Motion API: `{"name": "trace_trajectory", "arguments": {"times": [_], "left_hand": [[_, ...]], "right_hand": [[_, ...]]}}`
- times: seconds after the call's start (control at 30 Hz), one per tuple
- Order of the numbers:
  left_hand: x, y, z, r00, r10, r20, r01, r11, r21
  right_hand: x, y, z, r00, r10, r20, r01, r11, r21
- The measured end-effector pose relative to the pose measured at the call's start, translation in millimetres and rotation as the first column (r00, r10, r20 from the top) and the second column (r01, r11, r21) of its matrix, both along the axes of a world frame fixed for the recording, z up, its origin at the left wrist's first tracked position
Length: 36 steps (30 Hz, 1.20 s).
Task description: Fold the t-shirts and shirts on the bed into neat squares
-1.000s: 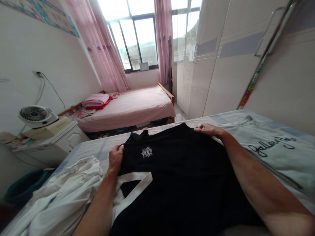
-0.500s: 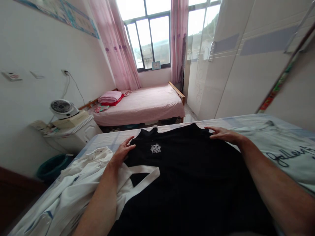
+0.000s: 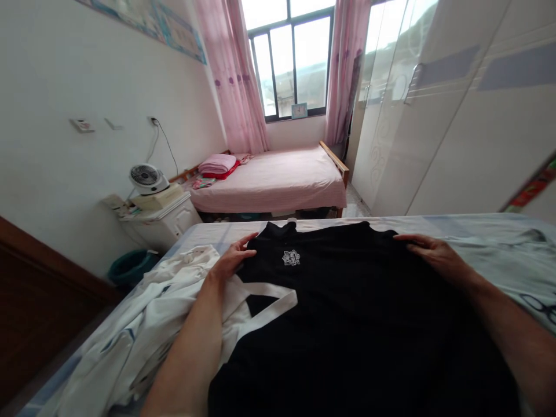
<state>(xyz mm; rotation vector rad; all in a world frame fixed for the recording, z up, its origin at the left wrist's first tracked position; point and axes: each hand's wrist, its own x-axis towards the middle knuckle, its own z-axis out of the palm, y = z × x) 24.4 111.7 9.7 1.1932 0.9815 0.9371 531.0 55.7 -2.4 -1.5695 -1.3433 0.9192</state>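
Observation:
A black garment point(image 3: 347, 313) with a small white logo and a white band lies spread flat on the bed point(image 3: 208, 234) in front of me. My left hand point(image 3: 233, 262) rests flat on its left edge, fingers apart, close to the logo. My right hand point(image 3: 430, 253) lies flat on the far right edge of the black garment, fingers stretched out. Neither hand grips the cloth.
A heap of white clothing point(image 3: 143, 324) lies to the left of the black garment. A pale grey shirt with black script point(image 3: 516, 272) lies to the right. Beyond stand a white bedside cabinet with a fan point(image 3: 147, 178), a teal bin point(image 3: 130, 267), a pink bed point(image 3: 273, 179) and white wardrobes point(image 3: 456, 116).
The view has swung to the left. My left hand went from a curled hold on the garment's edge to lying flat on it. My right hand stays on the far right edge.

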Motion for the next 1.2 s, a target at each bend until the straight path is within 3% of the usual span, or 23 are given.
{"name": "trace_trajectory", "arguments": {"times": [0.07,0.1,0.23,0.37,0.53,0.73,0.83,0.97,1.1,1.2], "left_hand": [[0.9,-1.4,1.1,1.000,0.024,0.009,-0.024,1.000,0.014],[1.8,-2.1,1.7,1.000,0.023,-0.011,-0.023,0.999,0.027],[3.9,-5.4,6.3,0.971,-0.069,-0.228,0.076,0.997,0.022],[1.0,-10.3,21.6,0.929,-0.108,-0.354,0.141,0.988,0.068],[-0.1,-23.0,51.6,0.989,0.027,-0.143,-0.015,0.996,0.085],[-0.4,-35.0,85.4,0.987,0.149,0.058,-0.153,0.984,0.090],[1.3,-26.5,114.1,0.958,0.258,0.122,-0.274,0.950,0.148],[15.0,6.3,168.2,0.913,0.400,0.084,-0.406,0.864,0.299],[37.8,36.5,229.3,0.826,0.538,0.169,-0.544,0.679,0.493],[45.4,39.7,261.3,0.801,0.542,0.255,-0.570,0.560,0.601]], "right_hand": [[0.1,0.6,2.4,0.995,-0.060,0.078,0.059,0.998,0.014],[-0.8,-0.3,4.3,0.996,-0.032,0.089,0.033,0.999,-0.009],[-7.4,-5.0,12.5,0.967,0.213,0.140,-0.198,0.973,-0.115],[-6.9,-7.6,25.8,0.990,0.125,0.069,-0.122,0.992,-0.042],[-1.5,-18.4,54.1,0.993,0.057,-0.103,-0.056,0.998,0.017],[-4.9,-43.6,88.2,0.962,-0.083,-0.259,0.087,0.996,0.004],[-0.5,-44.6,113.2,0.942,-0.164,-0.292,0.191,0.979,0.067],[5.5,-17.8,158.5,0.930,-0.202,-0.307,0.281,0.929,0.241],[2.8,15.4,211.9,0.917,-0.266,-0.298,0.380,0.807,0.452],[0.7,22.7,240.6,0.914,-0.295,-0.277,0.403,0.717,0.568]]}}
